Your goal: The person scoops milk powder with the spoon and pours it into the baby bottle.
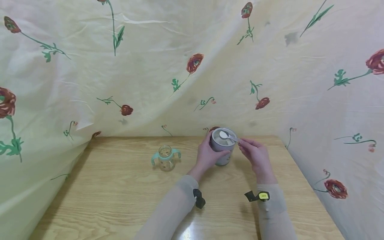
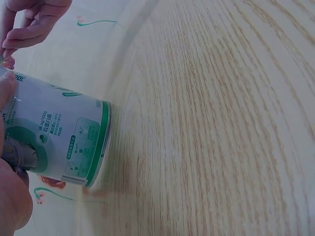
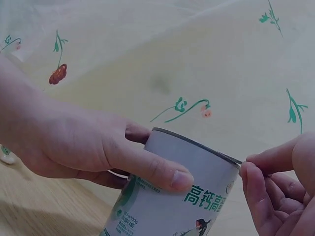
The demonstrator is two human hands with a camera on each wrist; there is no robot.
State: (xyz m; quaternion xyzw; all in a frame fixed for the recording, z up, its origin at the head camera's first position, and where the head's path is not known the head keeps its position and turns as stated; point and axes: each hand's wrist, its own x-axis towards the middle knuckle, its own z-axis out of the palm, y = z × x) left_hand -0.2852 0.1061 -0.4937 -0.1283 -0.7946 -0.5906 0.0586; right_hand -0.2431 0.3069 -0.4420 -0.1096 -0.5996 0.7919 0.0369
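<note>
A white and green milk powder can (image 1: 222,160) stands at the back of the table, tilted a little, its top uncovered. My left hand (image 1: 208,153) grips it round the side, thumb across the front. In the right wrist view, large green characters mark the can (image 3: 162,211). Between thumb and fingers, my right hand (image 1: 256,156) pinches the handle of a small white scoop (image 1: 224,134). The scoop's bowl is over the can's opening and looks full of white powder. In the right wrist view, the can's rim hides the bowl.
To the left of the can stands a clear baby bottle (image 1: 166,164) with two light-green handles and an open top. The wooden table (image 1: 120,193) meets a flower-printed cloth (image 1: 150,73) at the back and sides.
</note>
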